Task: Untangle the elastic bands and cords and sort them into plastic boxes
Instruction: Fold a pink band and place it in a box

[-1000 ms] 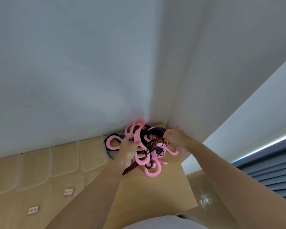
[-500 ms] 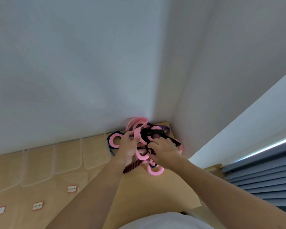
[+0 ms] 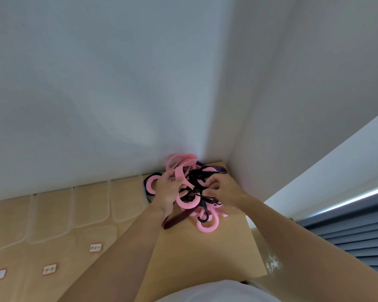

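Gripping the tangle (image 3: 187,203) of bands and cords at the far corner of the table (image 3: 205,258).
The left hand (image 3: 167,192) curls its fingers round a pink band (image 3: 180,174) near the top of the heap, while the right hand (image 3: 224,192) pinches a black cord (image 3: 202,174) (its hook (image 3: 204,216) hangs just below, over a pink loop). A red-and-black striped cord (image 3: 175,220) trails out under the left wrist. The heap sits against the wall, just right of a row of clear plastic boxes (image 3: 90,205) with small labels (image 3: 95,247) in front.
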Tool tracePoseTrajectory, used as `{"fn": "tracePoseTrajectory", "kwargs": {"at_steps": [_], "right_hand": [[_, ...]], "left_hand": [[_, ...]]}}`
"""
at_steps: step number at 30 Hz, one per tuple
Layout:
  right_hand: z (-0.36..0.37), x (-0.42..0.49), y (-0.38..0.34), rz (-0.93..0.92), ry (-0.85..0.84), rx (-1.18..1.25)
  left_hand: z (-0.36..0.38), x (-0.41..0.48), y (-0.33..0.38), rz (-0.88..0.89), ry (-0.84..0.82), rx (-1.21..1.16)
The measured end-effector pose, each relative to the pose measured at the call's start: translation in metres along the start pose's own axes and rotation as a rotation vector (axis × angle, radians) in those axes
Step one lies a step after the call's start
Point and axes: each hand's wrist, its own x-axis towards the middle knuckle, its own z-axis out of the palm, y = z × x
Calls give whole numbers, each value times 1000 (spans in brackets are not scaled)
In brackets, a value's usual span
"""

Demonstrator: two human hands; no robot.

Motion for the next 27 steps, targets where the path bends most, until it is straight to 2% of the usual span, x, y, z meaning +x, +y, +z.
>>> {"fn": "tracePoseTrajectory", "kwargs": {"at_steps": [7,13,20,23,25,27], "right_hand": [[-23,4,-11,32,-228,-7],[-20,8,-17,43,-309,-64],[-21,4,-21,36,-428,-63],[-26,1,-24,38,-453,-76],[-33,-3,-23,49,-531,-78],[-37,-5,-21,55,-581,-169]], "left_hand": [[3,-6,4,36,-136,39],[4,-7,6,86,-145,92],[13,-12,8,61,-194,79],[13,-14,8,52,-153,42],[8,-13,9,61,-107,31],[2,-11,12,62,-44,42]]}}
